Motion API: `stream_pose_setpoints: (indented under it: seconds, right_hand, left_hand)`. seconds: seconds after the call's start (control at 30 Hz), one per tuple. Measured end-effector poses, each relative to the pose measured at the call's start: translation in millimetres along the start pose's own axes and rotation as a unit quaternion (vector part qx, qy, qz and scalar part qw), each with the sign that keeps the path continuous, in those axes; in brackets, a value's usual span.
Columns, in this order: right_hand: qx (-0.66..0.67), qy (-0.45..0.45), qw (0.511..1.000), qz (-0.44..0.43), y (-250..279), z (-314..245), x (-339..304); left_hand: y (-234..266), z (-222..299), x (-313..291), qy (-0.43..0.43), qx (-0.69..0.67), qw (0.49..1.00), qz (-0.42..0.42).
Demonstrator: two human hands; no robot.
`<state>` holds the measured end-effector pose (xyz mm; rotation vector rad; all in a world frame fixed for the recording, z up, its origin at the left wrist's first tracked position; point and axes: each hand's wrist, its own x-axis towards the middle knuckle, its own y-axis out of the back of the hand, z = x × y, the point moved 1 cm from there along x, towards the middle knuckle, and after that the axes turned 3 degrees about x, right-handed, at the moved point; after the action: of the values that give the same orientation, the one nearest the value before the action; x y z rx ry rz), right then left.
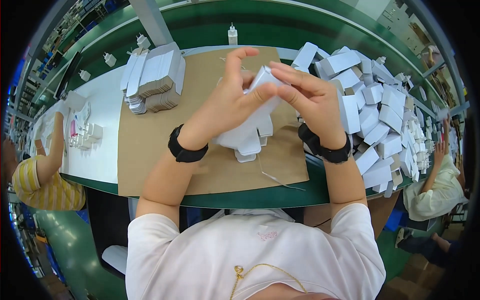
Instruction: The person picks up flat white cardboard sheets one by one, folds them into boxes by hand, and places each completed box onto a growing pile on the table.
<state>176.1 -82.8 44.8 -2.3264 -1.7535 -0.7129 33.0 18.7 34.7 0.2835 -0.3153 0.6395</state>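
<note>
Between my two hands, above the brown cardboard sheet, is a small white paper box (265, 76), tilted with one end up. My left hand (234, 95) is wrapped round its side, the thumb pressed on the near face and the index finger raised off it. The fingertips and thumb of my right hand (312, 97) pinch its upper end. Below my hands lie several flat white box blanks (246, 143), partly hidden by my left hand and wrist. A black band circles each of my wrists.
The brown cardboard sheet (150, 165) covers the bench in front of me. Stacked flat blanks (152, 75) stand back left, and a big heap of folded white boxes (372, 112) lies right. A white plug adapter (232, 35) stands at the back. Co-workers sit at both sides.
</note>
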Motion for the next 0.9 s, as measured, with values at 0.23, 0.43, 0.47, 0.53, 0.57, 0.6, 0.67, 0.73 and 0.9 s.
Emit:
stream_pose_setpoints:
  seconds: [0.23, 0.43, 0.47, 0.53, 0.57, 0.6, 0.67, 0.73, 0.9]
  right_hand:
    - [-0.182, 0.087, 0.944, 0.259, 70, -16, 10]
    - [-0.714, 0.189, 0.517, 0.433, 148, -46, -13]
    - [-0.716, 0.188, 0.515, 0.433, 143, -44, -14]
    - [-0.390, 0.112, 0.847, 0.344, 117, -28, -11]
    - [-0.293, 0.053, 0.918, 0.261, 91, -11, -1]
    - [-0.197, -0.008, 0.964, 0.181, 65, -3, 2]
    - [-0.223, -0.013, 0.974, 0.024, 10, 0, 5]
    - [-0.264, 0.063, 0.962, 0.028, -16, 16, 1]
    - [-0.217, 0.023, 0.974, 0.066, -12, 20, 4]
  left_hand:
    - [43, -26, -4, 0.190, 0.504, 0.842, 0.010]
    - [54, -39, 6, 0.259, 0.422, 0.867, -0.059]
    - [53, -43, 6, 0.258, 0.422, 0.867, -0.060]
    - [50, -45, 9, 0.210, 0.326, 0.922, -0.011]
    - [53, -39, 6, 0.220, 0.330, 0.918, -0.004]
    - [46, -23, 6, 0.184, 0.275, 0.944, -0.001]
    - [30, -9, 3, 0.151, 0.221, 0.963, 0.001]
    - [12, -2, 2, 0.087, 0.190, 0.975, 0.074]
    - [9, -15, 4, -0.030, 0.173, 0.974, 0.142]
